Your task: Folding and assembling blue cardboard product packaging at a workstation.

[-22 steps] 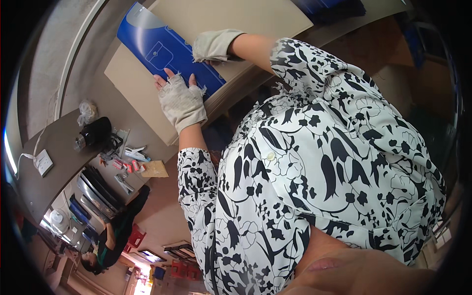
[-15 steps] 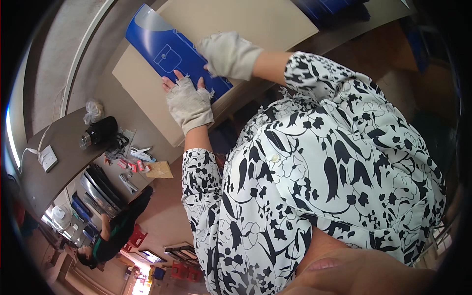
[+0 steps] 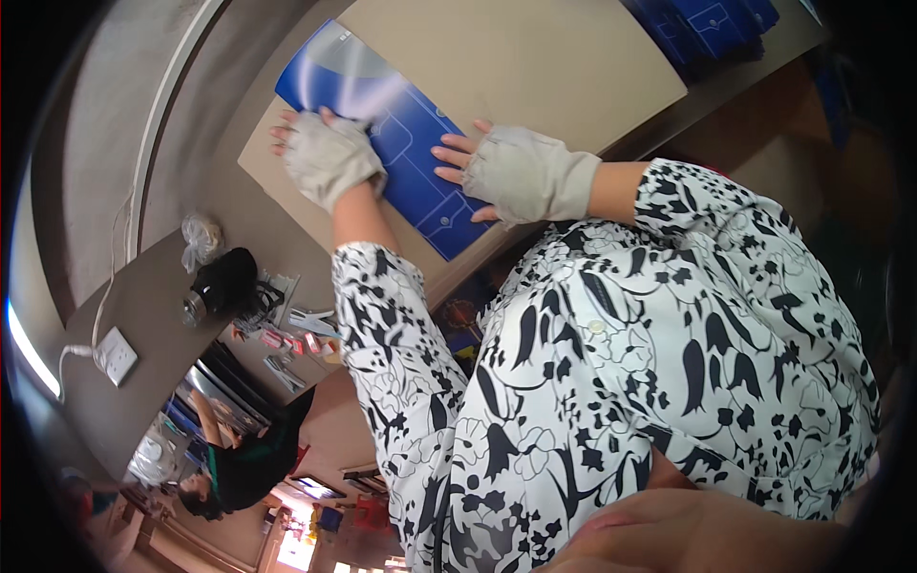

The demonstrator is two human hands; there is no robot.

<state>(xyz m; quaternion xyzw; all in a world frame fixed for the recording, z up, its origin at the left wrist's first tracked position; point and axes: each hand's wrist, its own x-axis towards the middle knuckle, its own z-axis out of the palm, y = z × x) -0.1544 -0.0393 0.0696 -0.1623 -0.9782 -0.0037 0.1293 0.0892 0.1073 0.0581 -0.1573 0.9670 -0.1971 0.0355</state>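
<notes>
A glossy blue sheet with a grey curved patch and pocket outlines (image 3: 406, 134) lies across a wide beige board (image 3: 535, 57). My left hand (image 3: 330, 158), in an off-white fingerless glove, rests on the sheet's left edge with its fingers spread. On the right edge of the sheet lies my right hand (image 3: 525, 172), gloved alike, its fingers apart and pointing left. Neither hand grips anything. The sheet's upper end curls up a little and catches the light.
A pile of blue printed pieces (image 3: 702, 33) sits at the far right. Left on the grey table are a black bottle (image 3: 222, 284), a clear plastic bag (image 3: 201, 239), a white socket block (image 3: 116, 356) and a stapler (image 3: 313, 321). Another person (image 3: 253, 468) works beyond.
My left hand has slid up and left to the sheet's left edge. My right hand has moved to the sheet's right edge, its fingers now spread. More of the sheet's lower part shows.
</notes>
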